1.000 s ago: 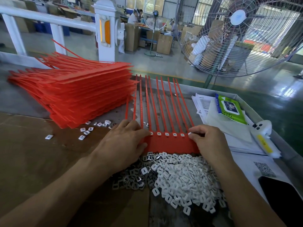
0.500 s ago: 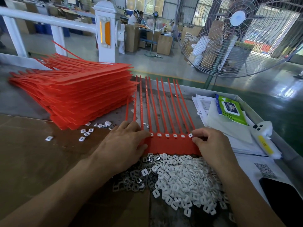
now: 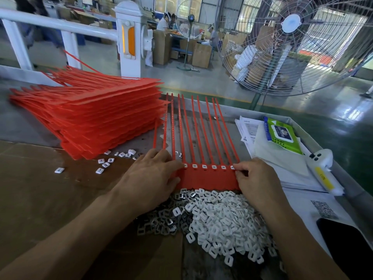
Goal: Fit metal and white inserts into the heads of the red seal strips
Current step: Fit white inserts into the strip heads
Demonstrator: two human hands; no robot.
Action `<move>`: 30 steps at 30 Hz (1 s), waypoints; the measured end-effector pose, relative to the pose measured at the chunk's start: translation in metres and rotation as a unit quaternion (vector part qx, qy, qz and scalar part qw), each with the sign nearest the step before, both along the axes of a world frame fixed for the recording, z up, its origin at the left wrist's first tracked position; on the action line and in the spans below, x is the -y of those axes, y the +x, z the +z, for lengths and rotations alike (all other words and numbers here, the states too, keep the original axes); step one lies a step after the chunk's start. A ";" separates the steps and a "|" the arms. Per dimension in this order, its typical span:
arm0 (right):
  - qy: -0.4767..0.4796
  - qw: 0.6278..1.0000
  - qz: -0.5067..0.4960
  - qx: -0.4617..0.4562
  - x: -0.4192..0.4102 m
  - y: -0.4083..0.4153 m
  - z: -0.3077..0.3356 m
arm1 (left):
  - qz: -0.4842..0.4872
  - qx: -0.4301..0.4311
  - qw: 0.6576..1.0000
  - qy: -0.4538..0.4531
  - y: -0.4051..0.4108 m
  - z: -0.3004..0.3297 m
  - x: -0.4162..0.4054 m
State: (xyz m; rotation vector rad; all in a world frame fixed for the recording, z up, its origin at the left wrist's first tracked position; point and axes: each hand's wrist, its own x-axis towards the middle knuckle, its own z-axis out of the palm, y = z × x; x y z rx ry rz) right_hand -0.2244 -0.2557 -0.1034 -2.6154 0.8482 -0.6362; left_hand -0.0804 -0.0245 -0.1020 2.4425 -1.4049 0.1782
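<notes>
The right hand (image 3: 255, 179) has moved a little since one second ago: its fingertips now curl on the white insert (image 3: 232, 167) at the right end of the row, where before they were just beside it. It seems to me that this last insert is being pressed into its head, so the sheet of red seal strips (image 3: 203, 178) is nearly finished on its right side. The left hand (image 3: 150, 176) has not moved; it lies flat with relaxed fingers on the left part of the sheet and holds it down, so the heads under it are hidden.

The sheet lies in the middle of the worktop (image 3: 26, 128), its tails pointing to the far edge. Just in front of it, toward the near edge, lies the pile of white inserts (image 3: 224, 219), with the metal inserts (image 3: 157, 225) at its left side. The stack of red strips (image 3: 96, 116) waits toward the far left corner, with some loose inserts (image 3: 105, 164) near it. Along the right edge are papers (image 3: 248, 130), a green wipes pack (image 3: 280, 136) and a white tool (image 3: 321, 168); a dark phone (image 3: 347, 247) is at the near right corner. Nothing blocks the hands, only the pile touches the near border of the sheet.
</notes>
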 end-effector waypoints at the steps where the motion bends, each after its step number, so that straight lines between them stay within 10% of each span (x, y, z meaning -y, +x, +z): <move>1: -0.006 1.000 -0.001 -0.008 0.000 0.001 0.000 | 0.000 0.000 1.000 -0.001 0.000 0.000 0.000; 30: -0.049 0.996 -0.009 -0.079 -0.009 0.004 0.005 | 0.002 -0.003 1.000 -0.006 0.001 -0.001 0.001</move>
